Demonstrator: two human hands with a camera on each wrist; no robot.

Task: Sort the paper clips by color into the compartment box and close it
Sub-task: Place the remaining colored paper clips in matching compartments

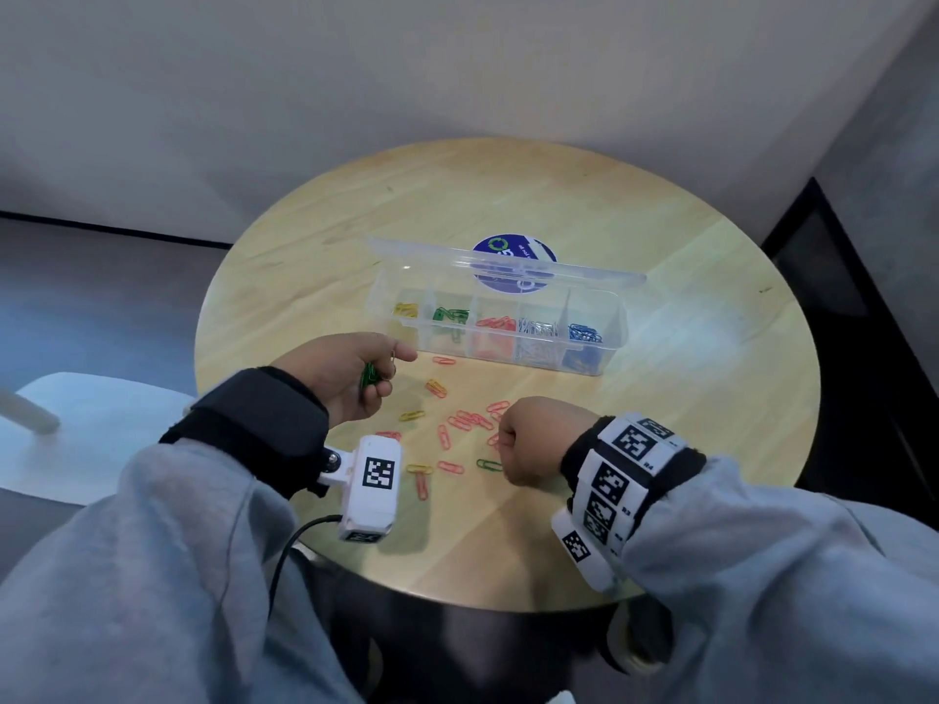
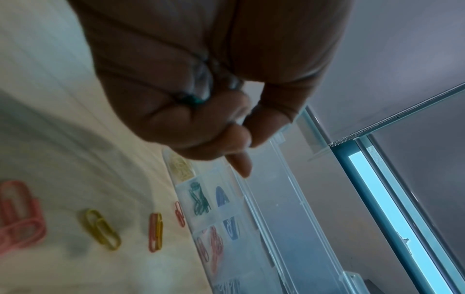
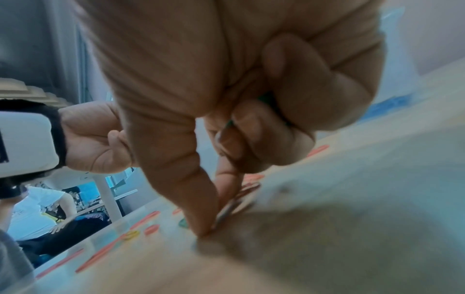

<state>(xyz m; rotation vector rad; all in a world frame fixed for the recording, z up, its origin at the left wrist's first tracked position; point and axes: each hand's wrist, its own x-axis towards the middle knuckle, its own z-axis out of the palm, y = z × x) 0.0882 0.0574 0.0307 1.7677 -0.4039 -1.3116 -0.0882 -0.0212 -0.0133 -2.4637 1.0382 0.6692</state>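
A: Head view: clear plastic compartment box (image 1: 589, 343) stands open, five colours partly filled; loose red, yellow and green paper clips (image 1: 460, 424) remain on the round wooden table (image 1: 660, 449).

B: Hands?

A: Left hand (image 1: 350, 373) clutches green clips (image 1: 367, 376). Right hand (image 1: 528, 439) pinches at the tabletop; only its wrist view shows green tucked under its curled fingers (image 3: 254, 129).

The round wooden worktop (image 1: 660, 449) carries a clear plastic compartment box (image 1: 503, 327) near its middle, with the lid standing open on the far side. Sorted paper clips (image 1: 538, 330) lie in its compartments. Loose paper clips (image 1: 460, 424) lie scattered between the box and the near edge. A round sticker (image 1: 513, 249) lies behind the box.
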